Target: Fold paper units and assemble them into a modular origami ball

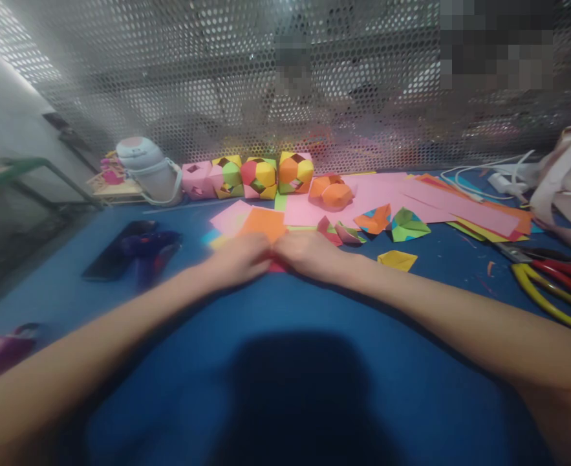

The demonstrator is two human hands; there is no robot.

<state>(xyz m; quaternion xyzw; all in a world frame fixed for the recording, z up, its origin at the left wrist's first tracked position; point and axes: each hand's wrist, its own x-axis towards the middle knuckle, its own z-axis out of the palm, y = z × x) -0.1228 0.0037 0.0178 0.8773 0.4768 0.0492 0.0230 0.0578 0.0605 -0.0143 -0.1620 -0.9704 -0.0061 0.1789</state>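
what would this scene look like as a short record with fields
left hand: curled at red paper, grip too blurred to tell
right hand: curled close beside the left, at the same paper
behind hands: orange sheet
back row: four folded paper models
right of row: orange folded piece, pink sheets
right side: green folded piece, yellow folded piece
left side: white container
surface: blue tabletop

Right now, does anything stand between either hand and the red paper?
Nothing visible does: the left hand and right hand are at the red paper, of which little shows. The orange sheet lies just beyond, not between. Blur hides the exact grip.
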